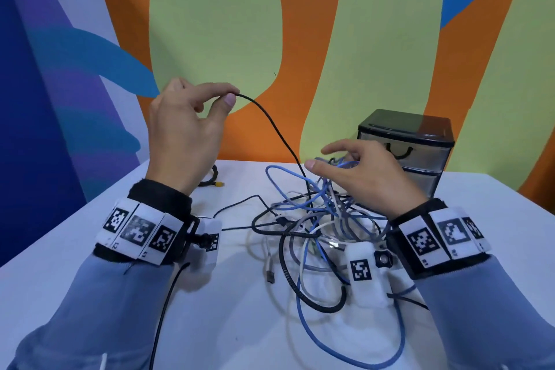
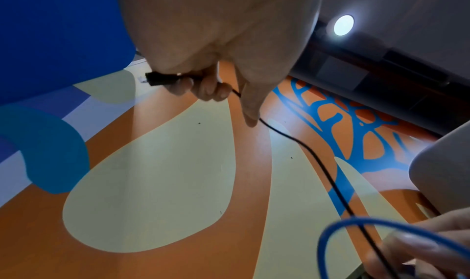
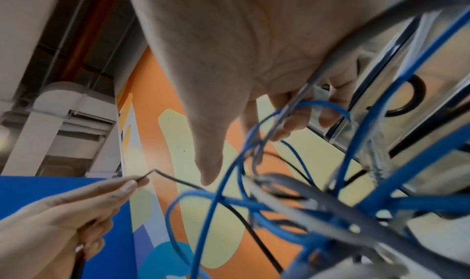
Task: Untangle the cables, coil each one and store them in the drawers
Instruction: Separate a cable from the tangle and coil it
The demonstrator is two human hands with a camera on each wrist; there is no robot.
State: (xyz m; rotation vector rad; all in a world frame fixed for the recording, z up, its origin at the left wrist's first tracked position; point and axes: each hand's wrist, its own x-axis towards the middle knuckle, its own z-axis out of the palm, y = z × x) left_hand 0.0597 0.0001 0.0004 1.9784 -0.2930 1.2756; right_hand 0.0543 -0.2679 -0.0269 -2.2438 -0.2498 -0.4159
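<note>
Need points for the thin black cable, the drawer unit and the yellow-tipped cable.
thin black cable point(image 1: 279, 132), head view, on the raised span below the left hand's pinch.
drawer unit point(image 1: 399, 123), head view, on its dark top.
yellow-tipped cable point(image 1: 220, 185), head view, on the yellow connector.

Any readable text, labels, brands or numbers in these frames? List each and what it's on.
None can be read.
Wristbands on the left hand and right hand: square black-and-white coded markers, patterns only; the tiny characters printed beneath them are too small to read.
Drawer unit: no label or brand visible.
Cables: no legible print.
</note>
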